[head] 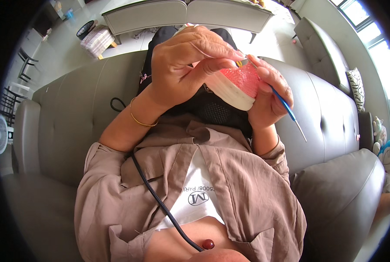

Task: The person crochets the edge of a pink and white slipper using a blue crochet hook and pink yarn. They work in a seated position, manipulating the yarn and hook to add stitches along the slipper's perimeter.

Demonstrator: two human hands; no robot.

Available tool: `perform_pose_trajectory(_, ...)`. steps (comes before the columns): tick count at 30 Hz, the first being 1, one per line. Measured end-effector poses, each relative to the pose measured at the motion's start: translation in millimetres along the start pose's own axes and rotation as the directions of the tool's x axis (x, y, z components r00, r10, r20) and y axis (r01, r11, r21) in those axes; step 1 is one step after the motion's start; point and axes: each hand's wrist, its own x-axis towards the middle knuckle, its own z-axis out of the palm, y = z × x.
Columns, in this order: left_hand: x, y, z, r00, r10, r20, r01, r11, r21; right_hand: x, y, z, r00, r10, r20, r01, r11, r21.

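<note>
A coral-pink crocheted piece point(242, 77) with a thick off-white band point(231, 95) along its lower side is held up between my hands. My left hand point(190, 62) has thumb and forefinger pinched at its upper edge, on a strand of pale pink yarn point(200, 49) that runs over the fingers. In my right hand point(273, 88) is a crochet hook point(285, 105) with a blue grip; its upper end reaches the yarn by the left fingertips, and these fingers also press against the piece's right side. Something small and yellow point(239, 64) shows between the fingertips. The left hand's remaining fingers are partly hidden.
A grey tufted sofa seat point(74, 108) spreads around my lap, with a grey cushion point(340, 183) at right. A black cord point(159, 199) crosses my shirt. Beyond my knees stand a low cabinet point(146, 16) and a checked stool point(98, 41).
</note>
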Motion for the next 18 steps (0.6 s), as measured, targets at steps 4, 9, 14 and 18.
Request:
perform_pose_trajectory(4, -8, 11, 0, 0.856, -0.498, 0.140, 0.513, 0.850, -0.119, -8, 1, 6, 0.989, 0.057, -0.138, -0.035, 0.986, 0.162)
perform_pose_trajectory(9, -1, -6, 8, 0.770, -0.589, 0.247, 0.633, 0.654, -0.414, -12, 3, 1, 0.922, 0.384, -0.045, -0.314, 0.811, 0.493)
perform_pose_trajectory(14, 7, 0, 7, 0.798, -0.501, 0.335, 0.596, 0.576, -0.559, -6, 5, -8, 0.879, 0.475, 0.037, -0.382, 0.655, 0.652)
perform_pose_trajectory(18, 11, 0, 7, 0.798, -0.490, 0.352, 0.600, 0.589, -0.542, -6, 6, -8, 0.848, 0.528, 0.047, -0.404, 0.585, 0.703)
